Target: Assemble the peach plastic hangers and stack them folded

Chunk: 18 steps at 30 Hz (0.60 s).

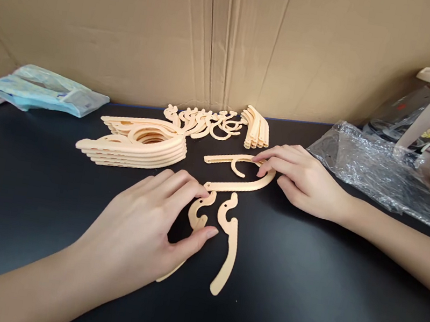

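A peach U-shaped plastic piece (235, 187) lies on the black table with a small curved hook (238, 169) between its arms. At its bent right end, my right hand (305, 181) touches it with curled fingers. My left hand (147, 226) reaches over a flat notched arm piece (195, 213), thumb and fingers apart, fingertips near the piece's upper end; the palm and thumb partly hide this piece. Just to the right lies a matching notched arm piece (230, 250), untouched.
Stacked peach hanger parts (134, 154) stand at the back left. Behind are small hooked pieces (200, 123) and a bundle of short arms (256, 129). Blue-white packets (46, 91) lie far left; clear plastic wrap (377, 170) and a bottle (429, 119) are at right. Cardboard (139, 24) rises behind.
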### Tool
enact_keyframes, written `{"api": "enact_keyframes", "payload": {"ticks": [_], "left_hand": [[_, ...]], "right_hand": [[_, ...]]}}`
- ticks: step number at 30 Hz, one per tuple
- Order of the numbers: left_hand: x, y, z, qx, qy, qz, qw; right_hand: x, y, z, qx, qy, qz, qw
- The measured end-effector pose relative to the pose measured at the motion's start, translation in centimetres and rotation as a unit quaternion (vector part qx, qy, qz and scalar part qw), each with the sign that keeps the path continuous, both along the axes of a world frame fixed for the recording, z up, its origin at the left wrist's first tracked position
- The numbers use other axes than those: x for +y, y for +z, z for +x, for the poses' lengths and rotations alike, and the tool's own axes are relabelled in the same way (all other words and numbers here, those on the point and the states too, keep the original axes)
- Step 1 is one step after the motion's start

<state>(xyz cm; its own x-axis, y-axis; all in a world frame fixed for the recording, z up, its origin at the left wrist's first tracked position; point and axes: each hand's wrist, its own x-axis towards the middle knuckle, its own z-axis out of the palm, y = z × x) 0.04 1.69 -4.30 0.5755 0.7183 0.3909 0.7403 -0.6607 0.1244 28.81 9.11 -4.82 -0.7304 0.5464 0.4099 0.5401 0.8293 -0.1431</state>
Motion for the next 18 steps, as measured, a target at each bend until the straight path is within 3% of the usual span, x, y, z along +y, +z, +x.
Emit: {"api": "enact_keyframes", "payload": {"ticks": [6, 12, 18], "left_hand": [[-1.2, 0.6, 0.4, 0.064, 0.003, 0.054, 0.996], [-0.5, 0.2, -0.4, 0.152, -0.02, 0.144, 0.978], [0.9, -0.3, -1.1, 0.098, 0.01, 0.1, 0.99]], "right_hand": [[-0.4, -0.1, -0.5, 0.017, 0.045, -0.031, 0.998], [-0.5, -0.2, -0.6, 0.028, 0.051, -0.087, 0.995], [-0.3, 0.2, -0.5, 0.072, 0.061, -0.178, 0.979]]}}
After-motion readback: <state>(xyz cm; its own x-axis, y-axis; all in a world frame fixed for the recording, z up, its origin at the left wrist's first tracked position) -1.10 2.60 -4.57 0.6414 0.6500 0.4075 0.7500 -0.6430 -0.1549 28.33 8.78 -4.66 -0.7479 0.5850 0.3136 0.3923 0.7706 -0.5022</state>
